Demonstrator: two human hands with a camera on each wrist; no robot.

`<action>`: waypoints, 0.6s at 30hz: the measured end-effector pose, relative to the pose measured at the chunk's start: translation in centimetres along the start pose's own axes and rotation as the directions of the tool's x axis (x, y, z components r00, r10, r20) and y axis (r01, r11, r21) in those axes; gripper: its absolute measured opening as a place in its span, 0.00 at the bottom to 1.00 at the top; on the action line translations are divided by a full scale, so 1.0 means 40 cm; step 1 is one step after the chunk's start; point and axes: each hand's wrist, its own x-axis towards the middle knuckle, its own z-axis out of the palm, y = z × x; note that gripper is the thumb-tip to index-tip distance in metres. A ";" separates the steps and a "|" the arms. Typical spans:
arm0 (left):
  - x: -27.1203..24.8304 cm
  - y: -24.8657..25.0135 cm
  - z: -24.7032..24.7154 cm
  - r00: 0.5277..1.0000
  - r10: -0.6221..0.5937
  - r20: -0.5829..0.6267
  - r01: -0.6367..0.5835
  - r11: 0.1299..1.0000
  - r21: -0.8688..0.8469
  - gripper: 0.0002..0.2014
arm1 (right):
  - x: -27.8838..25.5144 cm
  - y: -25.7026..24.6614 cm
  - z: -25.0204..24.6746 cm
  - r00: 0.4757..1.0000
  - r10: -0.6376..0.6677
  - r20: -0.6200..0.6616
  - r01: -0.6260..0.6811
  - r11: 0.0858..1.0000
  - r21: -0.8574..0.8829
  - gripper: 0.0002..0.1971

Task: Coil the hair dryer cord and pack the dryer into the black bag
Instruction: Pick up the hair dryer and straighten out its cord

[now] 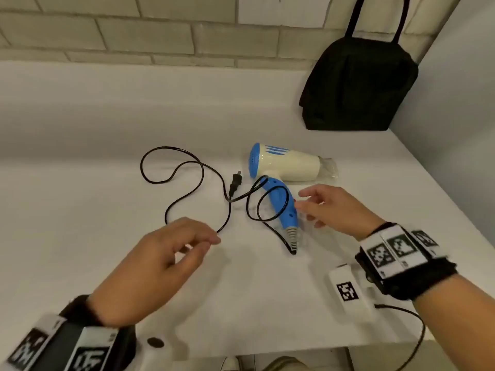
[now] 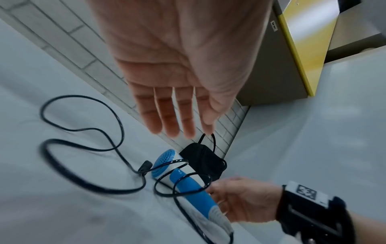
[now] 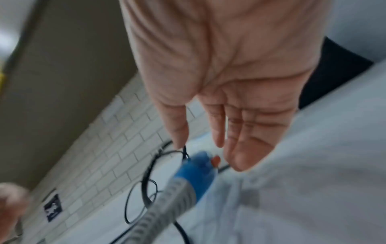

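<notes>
1. Head view: a white counter (image 1: 80, 129) stands against a tiled wall (image 1: 134, 30). A dryer (image 1: 286, 164) lies on its side near the middle, cream body, blue rear end to the left, clear nozzle to the right, blue handle pointing toward the viewer. Its black cord (image 1: 171, 178) sprawls in loose loops to the left, two loops crossing the handle; the plug (image 1: 235, 182) lies just left of the dryer. A black bag (image 1: 359, 87) stands upright in the far right corner, well apart from the dryer, straps rising against the wall.
2. Same view: the left hand (image 1: 160, 263) hovers over the counter near a low loop of cord, fingers loosely bent, thumb close to the fingertips; whether they touch the cord cannot be told. The right hand (image 1: 337, 207) sits just right of the handle, its grip wide and empty, fingertips beside the handle. Both wrists wear bands with square markers.
3. Left wrist view: the left palm (image 2: 177, 57) fills the top, fingers (image 2: 167, 118) straight, holding nothing. Below lie the cord (image 2: 83, 130), dryer (image 2: 188, 184) and bag (image 2: 202, 160), with the right hand (image 2: 244, 198) next to the handle.
4. Right wrist view, blurred: the right hand (image 3: 225, 82) spreads above the blue handle (image 3: 194, 173), thumb and fingers apart, nothing grasped. Cord loops (image 3: 146, 181) lie beyond.
</notes>
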 end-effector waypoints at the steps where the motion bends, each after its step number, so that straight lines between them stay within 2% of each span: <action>1: 0.024 -0.007 -0.002 0.999 0.024 -0.027 -0.023 1.000 0.006 0.12 | 0.019 -0.014 0.018 0.996 0.068 0.054 -0.070 0.997 0.033 0.21; 2: 0.048 -0.011 -0.005 0.999 0.019 -0.039 -0.018 1.000 0.022 0.09 | 0.032 -0.023 0.034 0.991 0.095 0.091 -0.103 0.991 0.082 0.23; 4: 0.094 -0.032 -0.005 0.999 0.011 -0.031 -0.009 0.998 0.064 0.06 | 0.056 -0.043 0.070 0.983 0.128 0.136 -0.145 0.982 0.124 0.18; 6: 0.124 -0.059 0.011 0.999 0.036 -0.032 -0.034 0.996 0.079 0.12 | 0.069 -0.045 0.092 0.981 0.147 0.125 -0.169 0.967 0.189 0.08; 7: 0.137 -0.065 0.019 0.999 0.041 -0.023 -0.039 0.996 0.082 0.12 | 0.071 -0.044 0.096 0.977 0.173 0.125 -0.202 0.939 0.278 0.06; 9: 0.159 -0.063 0.032 0.998 0.057 0.009 -0.057 0.993 0.108 0.12 | 0.071 -0.047 0.103 0.971 0.208 0.119 -0.239 0.864 0.444 0.04; 12: 0.203 -0.073 0.040 0.999 0.045 -0.012 -0.042 0.984 0.175 0.24 | 0.069 -0.058 0.092 0.981 0.189 0.048 -0.184 0.813 0.552 0.04; 13: 0.220 -0.082 0.038 0.999 0.019 -0.031 -0.012 0.977 0.214 0.29 | 0.070 -0.066 0.079 0.987 0.161 0.014 -0.139 0.805 0.576 0.05; 15: 0.250 -0.099 0.032 0.986 -0.167 0.019 0.154 0.941 0.303 0.36 | 0.069 -0.085 0.043 0.991 0.116 -0.064 -0.055 0.801 0.597 0.07; 16: 0.261 -0.109 0.033 0.955 -0.283 0.084 0.236 0.902 0.362 0.39 | 0.066 -0.098 0.021 0.990 0.102 -0.097 -0.024 0.800 0.599 0.07; 18: 0.274 -0.119 0.048 0.886 -0.411 0.214 0.271 0.834 0.481 0.40 | 0.056 -0.121 -0.023 0.987 0.076 -0.139 0.024 0.793 0.608 0.06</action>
